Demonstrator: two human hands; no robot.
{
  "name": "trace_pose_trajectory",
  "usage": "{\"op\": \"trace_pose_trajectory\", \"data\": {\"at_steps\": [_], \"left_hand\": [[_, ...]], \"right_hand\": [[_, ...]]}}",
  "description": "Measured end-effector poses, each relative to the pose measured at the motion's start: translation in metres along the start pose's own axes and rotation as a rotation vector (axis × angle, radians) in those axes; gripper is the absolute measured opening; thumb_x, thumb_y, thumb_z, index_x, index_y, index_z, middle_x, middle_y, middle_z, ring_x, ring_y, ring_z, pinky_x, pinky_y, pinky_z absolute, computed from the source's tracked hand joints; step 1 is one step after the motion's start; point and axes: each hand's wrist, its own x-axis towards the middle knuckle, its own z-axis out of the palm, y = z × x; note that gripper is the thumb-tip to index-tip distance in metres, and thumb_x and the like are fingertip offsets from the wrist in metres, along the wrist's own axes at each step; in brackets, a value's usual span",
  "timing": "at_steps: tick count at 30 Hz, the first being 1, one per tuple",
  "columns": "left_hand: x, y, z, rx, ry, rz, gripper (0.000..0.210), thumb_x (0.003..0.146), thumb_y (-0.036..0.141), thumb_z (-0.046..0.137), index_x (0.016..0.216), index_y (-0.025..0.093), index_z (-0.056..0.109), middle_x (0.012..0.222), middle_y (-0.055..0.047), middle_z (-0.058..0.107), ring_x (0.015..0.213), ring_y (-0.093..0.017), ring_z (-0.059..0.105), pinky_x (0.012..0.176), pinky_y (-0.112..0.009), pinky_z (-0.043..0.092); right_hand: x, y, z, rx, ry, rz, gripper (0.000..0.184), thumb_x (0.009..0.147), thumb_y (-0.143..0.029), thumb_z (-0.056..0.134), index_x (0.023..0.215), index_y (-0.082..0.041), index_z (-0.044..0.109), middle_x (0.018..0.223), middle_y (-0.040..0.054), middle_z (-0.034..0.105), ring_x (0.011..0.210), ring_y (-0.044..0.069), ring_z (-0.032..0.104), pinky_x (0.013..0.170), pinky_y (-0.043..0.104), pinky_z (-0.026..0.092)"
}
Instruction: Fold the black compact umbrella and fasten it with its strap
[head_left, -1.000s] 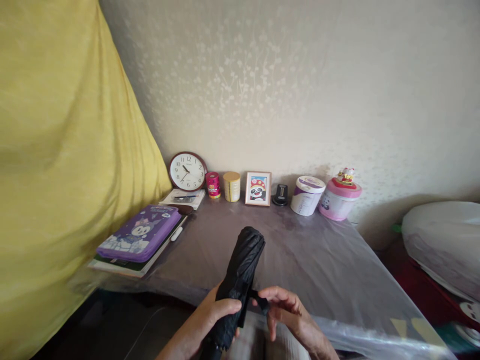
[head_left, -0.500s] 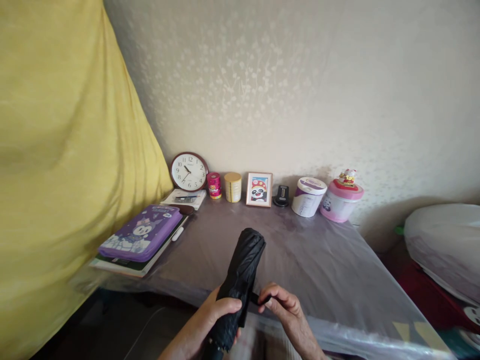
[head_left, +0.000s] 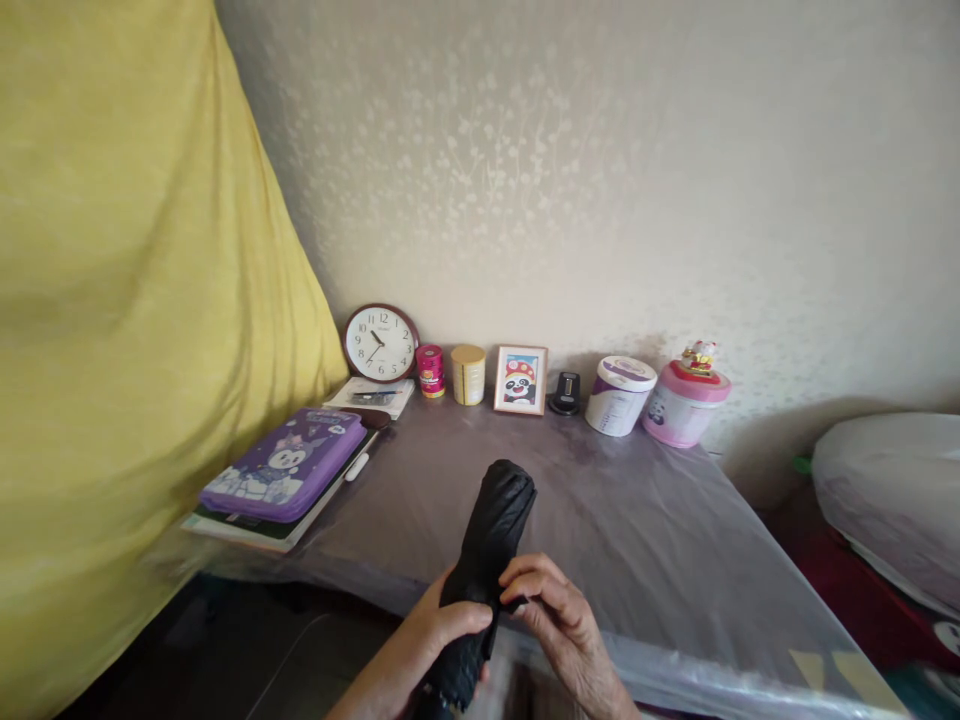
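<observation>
A folded black umbrella is held tilted over the table's front edge, its top leaning away to the right. My left hand wraps round its lower half, thumb across the front. At the umbrella's right side, my right hand pinches the end of a short black strap between thumb and fingers. The right fingertips are close against the folded cloth. The umbrella's lower end runs toward the bottom of the view, partly hidden by my left hand.
On the covered table, a purple case lies on books at left. Along the wall stand a clock, a red can, a yellow can, a panda picture frame, a white tub and a pink tub.
My right hand has moved in closer to the umbrella with the strap, which now shows less of its length. The umbrella has shifted slightly to the right in my left hand.
</observation>
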Motion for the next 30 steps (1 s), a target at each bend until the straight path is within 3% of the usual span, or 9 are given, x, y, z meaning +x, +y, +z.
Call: {"op": "trace_pose_trajectory", "data": {"at_steps": [9,14,22,26,30], "left_hand": [[-0.009,0.009,0.004,0.009,-0.05,0.014,0.067,0.069,0.033,0.063,0.128,0.015,0.036,0.062,0.0,0.059,0.048,-0.014,0.057,0.048,-0.023,0.042],[-0.003,-0.003,-0.003,0.007,-0.083,0.016,0.066,0.07,0.036,0.058,0.127,0.016,0.032,0.06,0.0,0.058,0.047,-0.014,0.056,0.045,-0.022,0.039],[-0.001,-0.021,-0.015,-0.131,-0.104,-0.03,0.051,0.077,0.044,0.056,0.115,0.013,0.045,0.073,-0.005,0.061,0.06,-0.016,0.059,0.056,-0.025,0.042],[-0.001,-0.025,-0.014,-0.26,-0.1,-0.083,0.035,0.081,0.041,0.052,0.093,0.008,0.054,0.069,-0.007,0.059,0.058,-0.014,0.056,0.058,-0.025,0.041],[0.007,-0.034,-0.019,-0.345,-0.193,-0.113,0.041,0.084,0.044,0.048,0.08,0.004,0.059,0.067,-0.009,0.056,0.057,-0.012,0.053,0.058,-0.022,0.039]], "right_hand": [[-0.007,0.014,0.012,-0.101,0.066,0.01,0.012,0.09,-0.02,0.052,0.094,-0.022,0.063,0.088,0.0027,0.058,0.083,0.011,0.056,0.074,0.02,0.043],[-0.003,0.015,0.019,-0.137,0.077,0.017,0.013,0.09,-0.02,0.052,0.095,-0.022,0.064,0.089,0.0039,0.054,0.086,0.012,0.054,0.076,0.021,0.043],[0.001,0.014,0.024,-0.17,0.105,0.005,0.012,0.09,-0.019,0.052,0.096,-0.021,0.061,0.09,0.004,0.054,0.086,0.012,0.054,0.076,0.022,0.044],[0.004,0.016,0.028,-0.251,0.168,-0.011,0.01,0.089,-0.018,0.053,0.094,-0.02,0.061,0.09,0.0045,0.052,0.086,0.012,0.054,0.075,0.021,0.044],[0.009,0.02,0.032,-0.283,0.214,0.01,0.009,0.087,-0.018,0.053,0.092,-0.019,0.06,0.095,0.0052,0.051,0.084,0.011,0.055,0.071,0.02,0.045]]}}
